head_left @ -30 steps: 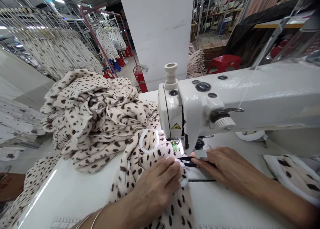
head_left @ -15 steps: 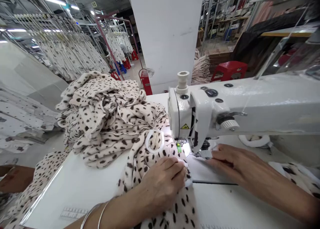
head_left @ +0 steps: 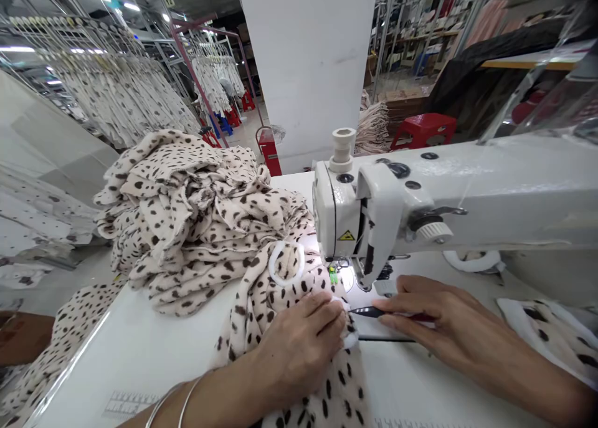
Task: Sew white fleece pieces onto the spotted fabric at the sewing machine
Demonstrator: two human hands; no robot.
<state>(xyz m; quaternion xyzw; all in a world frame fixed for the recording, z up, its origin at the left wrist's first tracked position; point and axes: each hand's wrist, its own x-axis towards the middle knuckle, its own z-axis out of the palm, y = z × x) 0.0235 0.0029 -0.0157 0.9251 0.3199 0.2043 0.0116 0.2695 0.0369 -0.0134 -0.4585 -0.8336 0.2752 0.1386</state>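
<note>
Item, lower centre: my left hand (head_left: pixel 299 347), grasping the spotted cloth (head_left: pixel 334 397) by its white trim (head_left: pixel 350 340); a slack pinch could let the edge creep. Item, right of centre: my right hand (head_left: pixel 448 322), fingers closed round a dark pointed tool (head_left: pixel 367 312), tip at the trim; a slip could nick cloth or fingertips. Item, beyond: sewing machine (head_left: pixel 343 210), near my knuckles, which could knock it. Item, left of centre: spotted pile (head_left: pixel 196 228); its weight could drag the cloth.

Garment workshop — sewing machine (head_left: pixel 495 191), racks of hanging clothes (head_left: pixel 126 91).
</note>
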